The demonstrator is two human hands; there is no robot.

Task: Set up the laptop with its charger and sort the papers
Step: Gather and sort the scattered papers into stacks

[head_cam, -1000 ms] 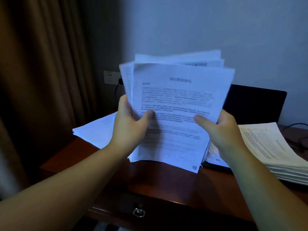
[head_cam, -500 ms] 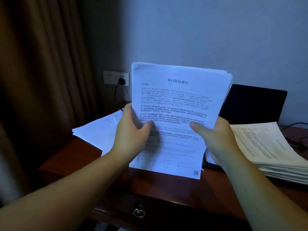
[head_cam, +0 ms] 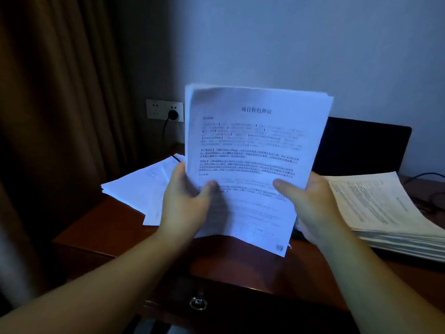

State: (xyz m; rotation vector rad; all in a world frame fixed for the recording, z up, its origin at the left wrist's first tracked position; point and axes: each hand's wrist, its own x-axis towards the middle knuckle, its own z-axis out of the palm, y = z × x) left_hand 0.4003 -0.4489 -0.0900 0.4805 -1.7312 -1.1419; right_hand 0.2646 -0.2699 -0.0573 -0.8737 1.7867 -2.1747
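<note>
I hold a sheaf of printed white papers (head_cam: 252, 145) upright over the dark wooden desk (head_cam: 101, 239). My left hand (head_cam: 185, 201) grips its left edge with the thumb on the front page. My right hand (head_cam: 310, 206) grips the right edge the same way. Behind the sheaf stands the open laptop (head_cam: 361, 148), its screen dark and its lower part hidden. A black plug (head_cam: 173, 115) sits in the wall socket (head_cam: 156, 109), and its cable drops behind the papers.
A loose spread of white sheets (head_cam: 139, 189) lies on the desk at the left. A thick stack of printed pages (head_cam: 385, 213) lies at the right, with cables (head_cam: 431, 189) behind it. A brown curtain (head_cam: 60, 116) hangs at the left. A drawer pull (head_cam: 198, 303) sits below the desk edge.
The fanned, uneven sheets have been squared into one aligned sheaf. Both hands kept their grip on its sides and the sheaf stayed upright.
</note>
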